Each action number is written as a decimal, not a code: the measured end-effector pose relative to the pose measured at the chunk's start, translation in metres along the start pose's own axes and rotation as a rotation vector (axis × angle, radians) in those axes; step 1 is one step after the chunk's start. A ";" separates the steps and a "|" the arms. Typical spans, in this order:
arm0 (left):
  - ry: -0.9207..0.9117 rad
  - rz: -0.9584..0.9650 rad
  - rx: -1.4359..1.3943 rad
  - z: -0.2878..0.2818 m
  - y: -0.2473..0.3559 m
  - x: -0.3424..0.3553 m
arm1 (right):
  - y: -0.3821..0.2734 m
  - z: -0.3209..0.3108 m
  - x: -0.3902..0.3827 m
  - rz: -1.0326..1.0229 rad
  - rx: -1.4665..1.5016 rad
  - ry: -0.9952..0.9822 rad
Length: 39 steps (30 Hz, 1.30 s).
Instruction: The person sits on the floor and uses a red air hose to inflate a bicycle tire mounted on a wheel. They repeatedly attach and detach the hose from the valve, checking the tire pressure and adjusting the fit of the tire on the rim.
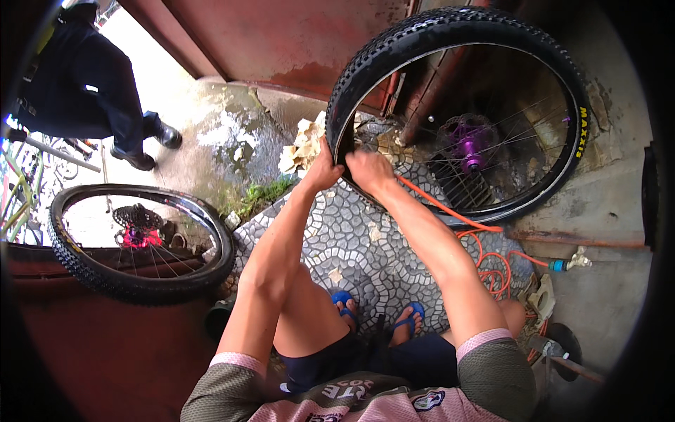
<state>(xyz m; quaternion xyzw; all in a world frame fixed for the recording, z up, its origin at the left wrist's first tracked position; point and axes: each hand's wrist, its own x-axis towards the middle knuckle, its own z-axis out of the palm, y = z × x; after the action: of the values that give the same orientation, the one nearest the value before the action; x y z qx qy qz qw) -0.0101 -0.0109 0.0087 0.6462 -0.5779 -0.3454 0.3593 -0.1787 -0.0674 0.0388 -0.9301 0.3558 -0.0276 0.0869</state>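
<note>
An upright bicycle wheel with a black knobby tyre (pixel 457 21) and a purple hub (pixel 470 151) stands at the upper right. My left hand (pixel 322 169) grips the lower left of its tyre from outside, thumb inward. My right hand (pixel 369 169) is closed at the inner side of the same stretch, beside the left; what its fingertips hold is hidden. An orange hose (pixel 436 204) runs behind my right forearm and coils down to a pale fitting with a blue connector (pixel 559 264). Crumpled beige paper (pixel 302 145) lies just left of my hands.
Another wheel (pixel 126 285) with a red hub lies at the left, near bicycles (pixel 21 204). A person (pixel 91 91) in dark clothes and boots is at the upper left. Red metal panels (pixel 246 42) stand behind; mosaic paving (pixel 351 246) lies below me, with weeds (pixel 260 193) at its edge.
</note>
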 end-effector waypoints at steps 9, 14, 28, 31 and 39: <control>0.032 -0.062 0.183 -0.006 -0.023 -0.005 | 0.030 0.067 -0.110 0.222 0.173 0.009; -0.071 -0.120 0.038 0.005 0.001 0.001 | 0.091 0.131 -0.219 0.678 0.427 0.439; -0.078 -0.231 0.052 -0.003 -0.024 0.005 | 0.092 0.144 -0.274 1.172 1.231 0.374; -0.060 -0.184 0.037 -0.008 -0.022 0.002 | 0.113 0.152 -0.283 1.157 0.988 0.356; -0.102 -0.198 0.018 -0.005 -0.031 0.010 | 0.057 0.183 -0.209 1.176 0.765 0.693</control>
<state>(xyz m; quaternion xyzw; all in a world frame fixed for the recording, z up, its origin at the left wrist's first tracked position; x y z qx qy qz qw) 0.0103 -0.0186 -0.0156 0.6847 -0.5320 -0.4065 0.2879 -0.3512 0.0567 -0.1492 -0.4326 0.7627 -0.3866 0.2857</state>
